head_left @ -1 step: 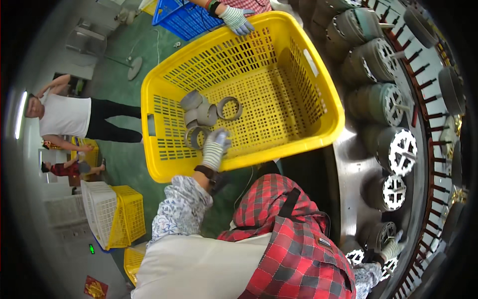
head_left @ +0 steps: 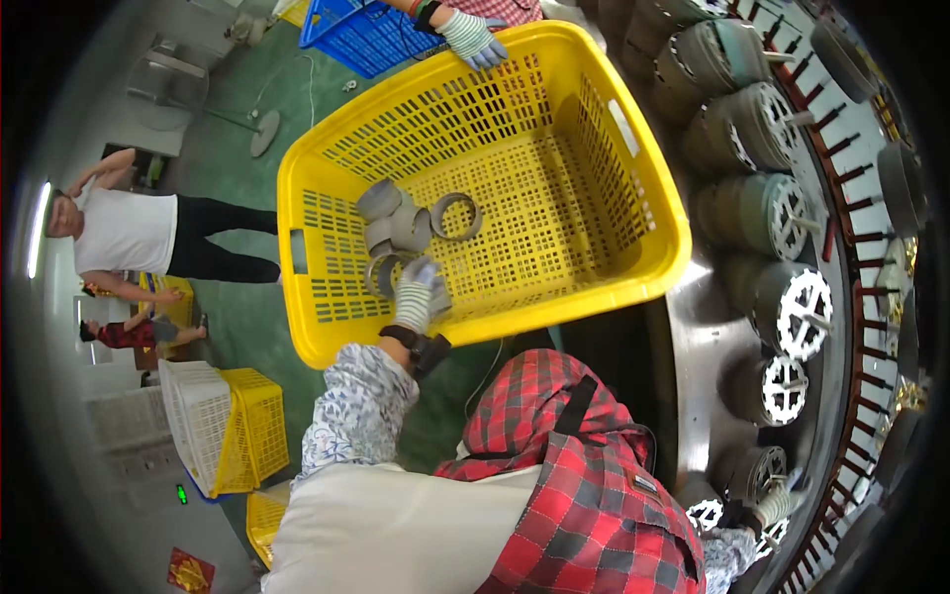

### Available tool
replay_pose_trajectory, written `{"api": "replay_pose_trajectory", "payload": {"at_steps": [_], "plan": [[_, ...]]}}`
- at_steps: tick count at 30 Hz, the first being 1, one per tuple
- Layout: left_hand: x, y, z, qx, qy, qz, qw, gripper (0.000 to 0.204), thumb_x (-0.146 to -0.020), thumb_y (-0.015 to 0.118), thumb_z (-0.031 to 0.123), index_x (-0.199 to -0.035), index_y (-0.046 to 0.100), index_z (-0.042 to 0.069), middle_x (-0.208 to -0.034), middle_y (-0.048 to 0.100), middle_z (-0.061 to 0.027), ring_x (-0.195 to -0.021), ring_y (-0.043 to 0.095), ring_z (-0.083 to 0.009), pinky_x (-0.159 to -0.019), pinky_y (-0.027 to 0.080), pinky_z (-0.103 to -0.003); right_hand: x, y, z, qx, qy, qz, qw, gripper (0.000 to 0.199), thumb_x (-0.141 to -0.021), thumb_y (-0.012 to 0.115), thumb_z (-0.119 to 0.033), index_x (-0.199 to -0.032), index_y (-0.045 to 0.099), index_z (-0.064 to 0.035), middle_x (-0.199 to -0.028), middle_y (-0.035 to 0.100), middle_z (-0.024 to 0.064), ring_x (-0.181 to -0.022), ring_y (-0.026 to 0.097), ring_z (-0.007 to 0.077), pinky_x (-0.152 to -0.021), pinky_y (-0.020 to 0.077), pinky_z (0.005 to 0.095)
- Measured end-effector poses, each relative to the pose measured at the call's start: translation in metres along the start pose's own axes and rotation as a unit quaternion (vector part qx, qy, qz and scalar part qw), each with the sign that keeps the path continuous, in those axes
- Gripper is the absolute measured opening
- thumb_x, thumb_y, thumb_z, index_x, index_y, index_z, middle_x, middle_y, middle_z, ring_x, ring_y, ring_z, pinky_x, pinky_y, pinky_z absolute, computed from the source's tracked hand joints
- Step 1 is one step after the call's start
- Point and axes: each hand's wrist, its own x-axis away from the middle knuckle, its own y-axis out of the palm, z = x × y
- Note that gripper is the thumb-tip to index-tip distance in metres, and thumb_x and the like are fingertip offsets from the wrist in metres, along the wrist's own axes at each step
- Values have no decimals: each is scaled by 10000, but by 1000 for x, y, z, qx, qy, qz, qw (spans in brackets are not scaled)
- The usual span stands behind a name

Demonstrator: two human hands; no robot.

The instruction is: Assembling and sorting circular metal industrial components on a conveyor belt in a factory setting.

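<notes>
My left hand [head_left: 417,295], in a striped glove, reaches into a yellow plastic basket [head_left: 539,305] by its near wall. Its fingers are closed on what looks like a grey ring [head_left: 439,298], partly hidden and blurred. Beside it, several grey rings [head_left: 412,227] lie in a loose group on the basket floor. At the lower right, my right hand [head_left: 778,505], gloved too, is against a slotted round end plate [head_left: 773,535] on the metal bench; its fingers are too small and covered to read. Another person's gloved hand [head_left: 471,40] rests on the basket's far rim.
Along the right, several grey drums with spoked end plates [head_left: 803,313] stand on a metal bench [head_left: 698,337], beside a rail with dark pegs [head_left: 871,291]. A blue crate [head_left: 361,40] is at the top. Stacked baskets [head_left: 255,421] and two people [head_left: 129,233] are at left.
My left hand has moved slightly left and down, and a grey edge shows beside its fingers. The basket and surroundings have shifted slightly in view. My right hand is nearly where it was.
</notes>
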Motion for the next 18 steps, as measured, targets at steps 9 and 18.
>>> {"api": "replay_pose_trajectory", "payload": {"at_steps": [9,18], "plan": [[-231,-78,-69,-467,-79,114,873,847,-729,720,424,-1400,375,38,-1386,421,-240,-1290,392,-384,-1058,340,-400,94,-76,-142,-21,-72,-64,995,365,-976,483,-210,-1243,515,36,-1223,564,189,-1107,535,293,-989,399,363],[-342,-99,-120,-583,-212,131,773,920,-744,661,503,-1486,213,196,-1352,458,-206,-1247,455,-349,-1037,384,-424,124,-69,-230,-113,-43,-148,982,406,-892,577,-91,-1274,479,6,-1312,468,117,-1184,469,249,-1029,385,354]]}}
